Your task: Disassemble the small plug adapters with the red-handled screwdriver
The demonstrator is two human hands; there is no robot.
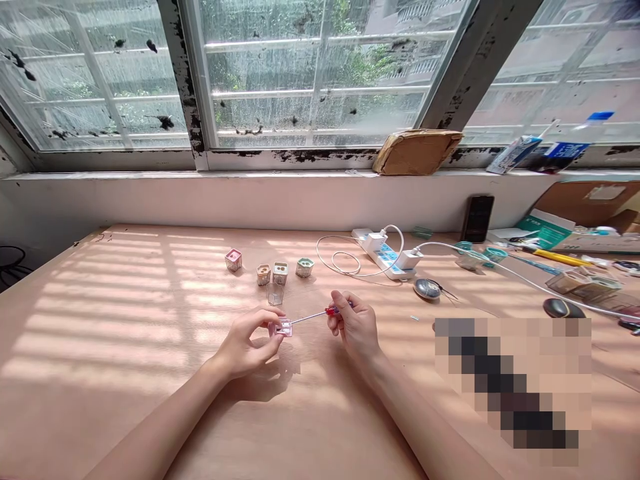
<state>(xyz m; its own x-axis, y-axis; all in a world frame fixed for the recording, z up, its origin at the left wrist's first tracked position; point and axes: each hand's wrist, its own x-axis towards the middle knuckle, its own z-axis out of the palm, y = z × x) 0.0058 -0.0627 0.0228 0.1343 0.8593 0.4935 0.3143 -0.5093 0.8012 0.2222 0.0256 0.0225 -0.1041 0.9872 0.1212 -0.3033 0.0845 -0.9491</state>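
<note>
1. The small pink piece (pixel 287 329) sits just above the tabletop (pixel 125 320), its metal-looking face toward the right hand.
2. The left hand (pixel 253 337) pinches it between thumb and fingers; the right hand (pixel 356 325) is closed around the handle of a screwdriver (pixel 309 317).
3. The tip meets the piece, or nearly; exact seating is too small to tell. The step appears to be screwdriver work, so the next move likely calls for a steady pinch and an aligned shaft.
4. A clear case (pixel 275 294) stands just beyond the left fingers, limiting forward travel.
5. Room opens leftward toward the table's edge; rightward, a silver oval object (pixel 427 289) and power strip (pixel 387 259) bound the elbow's swing.
</note>
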